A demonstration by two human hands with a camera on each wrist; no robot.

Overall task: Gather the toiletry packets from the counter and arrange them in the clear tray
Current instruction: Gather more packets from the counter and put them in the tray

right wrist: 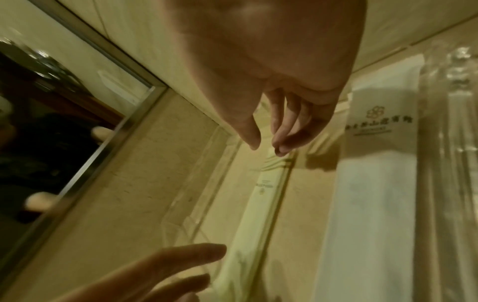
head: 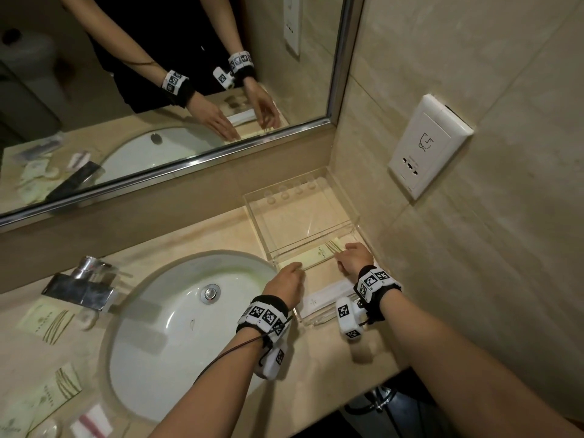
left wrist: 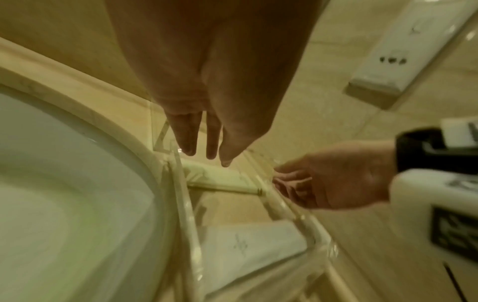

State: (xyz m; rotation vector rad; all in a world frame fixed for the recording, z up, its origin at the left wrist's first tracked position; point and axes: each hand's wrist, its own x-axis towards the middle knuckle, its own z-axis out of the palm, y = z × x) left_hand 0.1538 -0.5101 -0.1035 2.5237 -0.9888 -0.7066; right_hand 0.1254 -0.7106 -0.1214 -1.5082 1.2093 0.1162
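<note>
A clear tray (head: pixel 300 216) (left wrist: pixel 186 214) (right wrist: pixel 207 163) sits on the counter in the corner, right of the sink. A long pale green packet (head: pixel 316 257) (left wrist: pixel 220 177) (right wrist: pixel 261 204) lies across its middle, and a white packet (head: pixel 328 297) (left wrist: pixel 253 245) (right wrist: pixel 375 183) lies along its near side. My left hand (head: pixel 298 266) (left wrist: pixel 207 153) (right wrist: pixel 181 265) reaches in with straight fingers at the green packet's left end. At the packet's right end is my right hand (head: pixel 343 257) (left wrist: pixel 287 179) (right wrist: pixel 266 146), its thumb and loosely bent fingertips apart, just over the packet.
The white sink (head: pixel 177 327) and a chrome tap (head: pixel 82 286) are to the left. Several more packets (head: pixel 47 320) (head: pixel 60 387) lie on the counter's left side. A wall socket (head: pixel 429 147) and the tiled wall close off the right; a mirror (head: pixel 158 90) stands behind.
</note>
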